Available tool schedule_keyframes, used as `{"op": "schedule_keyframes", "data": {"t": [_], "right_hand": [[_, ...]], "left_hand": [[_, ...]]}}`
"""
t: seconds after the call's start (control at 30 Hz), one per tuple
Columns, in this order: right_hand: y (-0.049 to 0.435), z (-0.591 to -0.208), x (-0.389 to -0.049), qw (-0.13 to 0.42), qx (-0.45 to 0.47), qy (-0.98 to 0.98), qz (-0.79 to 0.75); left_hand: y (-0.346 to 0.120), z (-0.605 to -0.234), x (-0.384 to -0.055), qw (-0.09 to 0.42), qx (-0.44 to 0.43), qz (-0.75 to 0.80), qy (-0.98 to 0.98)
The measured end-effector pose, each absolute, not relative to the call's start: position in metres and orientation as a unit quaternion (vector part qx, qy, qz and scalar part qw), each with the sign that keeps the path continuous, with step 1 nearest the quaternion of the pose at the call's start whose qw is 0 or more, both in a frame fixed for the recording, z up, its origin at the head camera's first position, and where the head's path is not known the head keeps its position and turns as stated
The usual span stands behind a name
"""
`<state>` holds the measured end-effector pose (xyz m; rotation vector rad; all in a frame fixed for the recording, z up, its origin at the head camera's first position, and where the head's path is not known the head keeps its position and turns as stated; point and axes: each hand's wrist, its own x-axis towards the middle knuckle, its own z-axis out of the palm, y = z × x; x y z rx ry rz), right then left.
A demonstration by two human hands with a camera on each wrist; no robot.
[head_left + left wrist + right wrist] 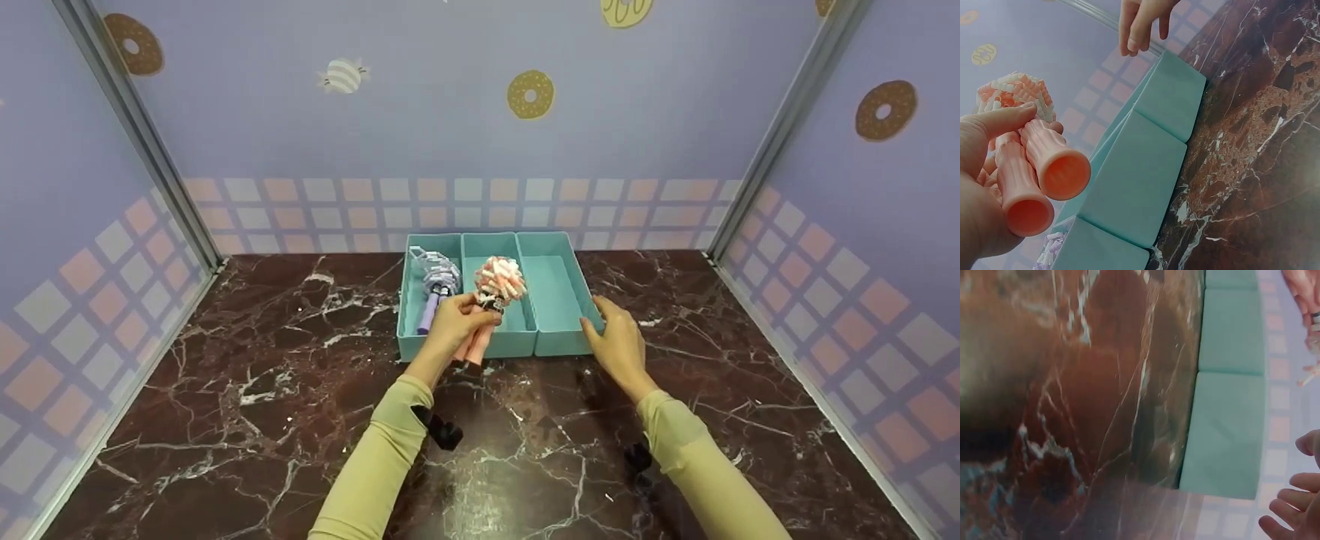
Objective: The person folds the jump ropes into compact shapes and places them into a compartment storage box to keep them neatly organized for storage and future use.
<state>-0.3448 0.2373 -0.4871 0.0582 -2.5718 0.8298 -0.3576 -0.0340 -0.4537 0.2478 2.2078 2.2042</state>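
My left hand (452,324) holds a bundled pink-and-white beaded jump rope (501,277) over the front of the middle compartment of a teal box (564,343). Its two pink handles (1062,173) hang down side by side, their hollow ends facing the left wrist camera. A purple-and-white beaded jump rope (441,270) with purple handles lies in the left compartment. At the box's front right corner is my right hand (619,341), thumb and fingers spread and nothing held. In the right wrist view, its fingers (1287,505) show beyond the box's end.
The box has three compartments side by side and stands on a dark red marbled table (300,420), near the purple back wall (435,135). Side walls with metal corner posts (780,127) enclose the table on both sides. Dark straps hang at both wrists.
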Motion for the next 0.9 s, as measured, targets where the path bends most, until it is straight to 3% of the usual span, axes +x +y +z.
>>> {"op": "schedule_keyframes", "data": {"t": [0.9], "right_hand": [[0.238,-0.488,-0.353,0.159,-0.022,-0.952,0.261]], "left_hand": [[-0.026,-0.440,-0.404,-0.014,0.006,0.665,0.747]]}}
